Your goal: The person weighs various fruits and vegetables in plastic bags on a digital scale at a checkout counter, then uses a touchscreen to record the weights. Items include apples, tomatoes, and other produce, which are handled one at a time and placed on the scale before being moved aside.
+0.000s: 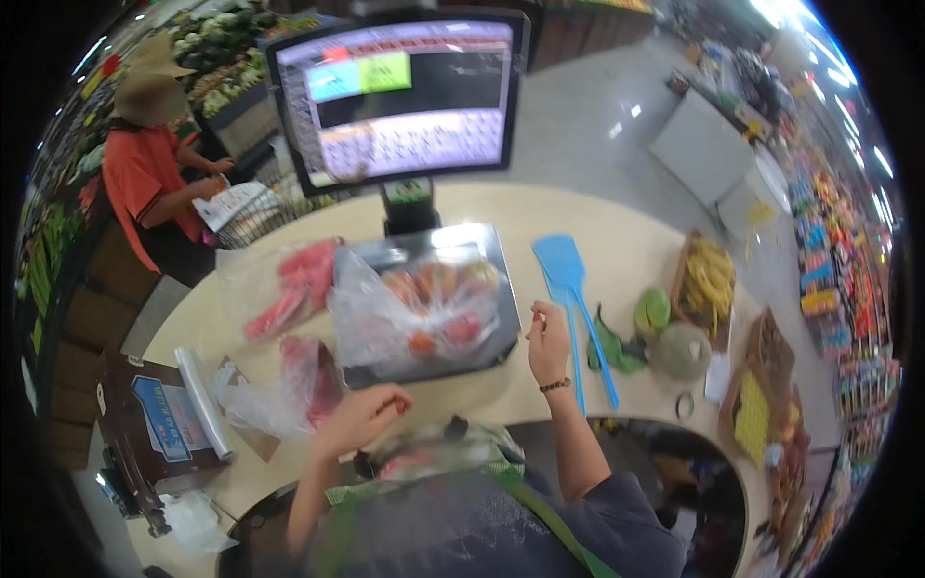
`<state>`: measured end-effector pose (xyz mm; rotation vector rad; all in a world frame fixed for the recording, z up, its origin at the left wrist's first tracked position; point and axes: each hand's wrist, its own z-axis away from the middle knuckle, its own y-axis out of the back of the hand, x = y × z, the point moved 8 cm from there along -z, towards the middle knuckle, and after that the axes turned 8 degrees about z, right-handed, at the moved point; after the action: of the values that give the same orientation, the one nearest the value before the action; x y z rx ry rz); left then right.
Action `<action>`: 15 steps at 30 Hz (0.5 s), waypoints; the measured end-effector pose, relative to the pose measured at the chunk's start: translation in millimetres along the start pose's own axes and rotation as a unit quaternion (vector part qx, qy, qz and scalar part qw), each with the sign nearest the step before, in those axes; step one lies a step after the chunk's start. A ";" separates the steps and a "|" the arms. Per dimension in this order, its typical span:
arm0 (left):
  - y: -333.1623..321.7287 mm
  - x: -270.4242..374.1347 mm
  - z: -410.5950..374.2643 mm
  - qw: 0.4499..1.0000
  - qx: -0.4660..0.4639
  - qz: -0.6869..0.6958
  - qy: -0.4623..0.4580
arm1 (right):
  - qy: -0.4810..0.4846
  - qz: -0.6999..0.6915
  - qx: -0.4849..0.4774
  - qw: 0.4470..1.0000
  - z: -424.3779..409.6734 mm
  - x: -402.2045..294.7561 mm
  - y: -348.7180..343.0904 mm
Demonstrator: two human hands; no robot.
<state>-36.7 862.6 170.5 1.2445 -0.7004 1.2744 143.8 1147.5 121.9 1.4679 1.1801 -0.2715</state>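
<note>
A clear plastic bag (pixel 372 318) of red and yellowish round fruit, perhaps apples, lies on the metal plate of a weighing scale (pixel 462 238). My left hand (pixel 365 419) hovers near the scale's front edge, fingers loosely bent and nothing seen in it. Close beside it is a bagged reddish item (pixel 311 379), blurred. To the right of the scale, my right hand (pixel 547 343) is raised with loosely curled fingers, also apparently holding nothing. It is nearest to two blue plastic fly swatters (pixel 564 264) on the table.
A lit screen (pixel 405 108) stands behind the scale. At left are bagged pink items (pixel 296 285), a plastic film roll (pixel 202 404) and a brown box (pixel 123 426). A melon (pixel 679 352), a green fruit (pixel 652 311) and a banana basket (pixel 708 282) sit right. A person (pixel 155 180) stands beyond with a cart.
</note>
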 end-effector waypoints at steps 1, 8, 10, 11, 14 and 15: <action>-1.6 13.7 -0.7 1.000 0.000 0.007 0.004 | -0.026 0.016 -0.015 0.999 18.5 16.7 0.3; -2.0 105.2 -38.2 0.986 0.107 -0.045 -0.121 | -0.068 0.039 -0.068 0.995 73.3 72.7 -36.4; 2.7 118.4 -54.9 0.962 0.157 -0.151 -0.164 | -0.081 0.058 -0.084 0.992 74.2 79.9 -44.7; 3.4 121.7 -64.2 0.940 0.177 -0.226 -0.184 | -0.085 0.067 -0.094 0.990 75.5 83.4 -49.4; 4.9 105.2 -79.6 0.862 0.226 -0.407 -0.202 | -0.075 0.091 -0.107 0.987 78.8 83.1 -64.9; 6.7 92.0 -83.6 0.833 0.240 -0.457 -0.198 | -0.071 0.098 -0.115 0.986 80.6 81.8 -70.7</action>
<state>-41.6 968.3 235.9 1.9614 0.0242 0.3728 162.7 1107.2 -5.4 1.3272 0.9131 -0.0983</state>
